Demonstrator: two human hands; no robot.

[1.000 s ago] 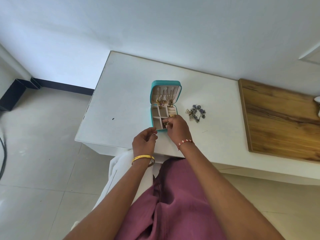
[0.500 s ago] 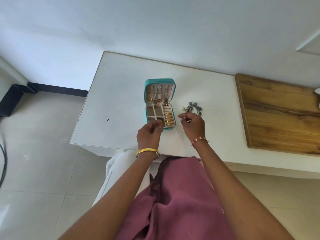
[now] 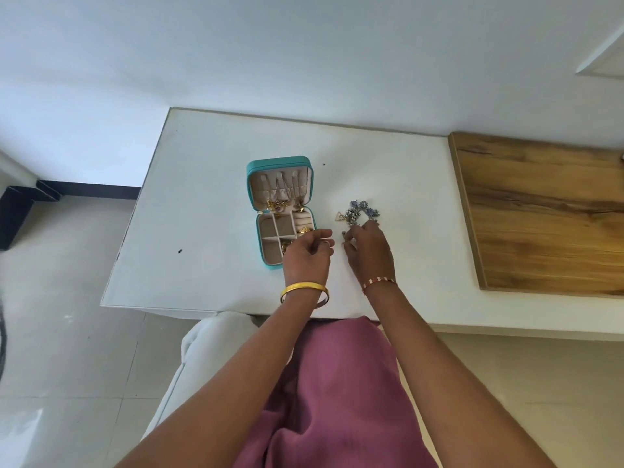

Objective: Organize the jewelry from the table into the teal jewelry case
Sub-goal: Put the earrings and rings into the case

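The teal jewelry case (image 3: 252, 194) lies open on the white table (image 3: 209, 184), its lid tilted back with chains hanging inside and gold pieces in the beige compartments. A cluster of blue and silver jewelry (image 3: 359, 212) lies on the table to the right of the case. My right hand (image 3: 369, 251) rests just below that cluster, fingers spread, fingertips touching its lower edge. My left hand (image 3: 309, 253) hovers over the case's front right corner with fingers loosely curled; nothing is visible in it. It hides part of the case's front compartments.
A wooden board (image 3: 547, 214) covers the right part of the table top. A small dark speck (image 3: 180, 251) marks the table at the left. The wall runs along the table's far edge. A white seat edge (image 3: 202, 346) and tiled floor lie below.
My right hand has left the case and moved right to the blue and silver cluster. My left hand has shifted up to the case's front right corner.
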